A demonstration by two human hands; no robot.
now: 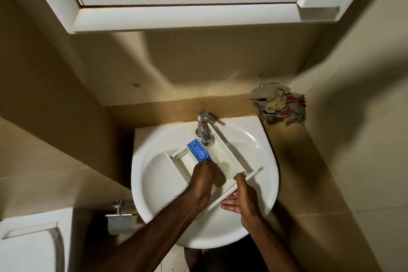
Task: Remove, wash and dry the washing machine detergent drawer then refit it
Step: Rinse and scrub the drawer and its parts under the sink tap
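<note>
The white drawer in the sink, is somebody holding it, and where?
Yes. The right hand grips the detergent drawer by its front panel. The left hand is inside a compartment beside the blue insert; its grip can't be told.

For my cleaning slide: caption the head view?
Both hands wash the detergent drawer under the tap in the sink.

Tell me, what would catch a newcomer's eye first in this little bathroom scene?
Most striking is the white detergent drawer with its blue insert, held over the white sink under the chrome tap. The left hand reaches into the drawer while the right hand grips its front panel. A crumpled cloth sits on the ledge at back right.
</note>
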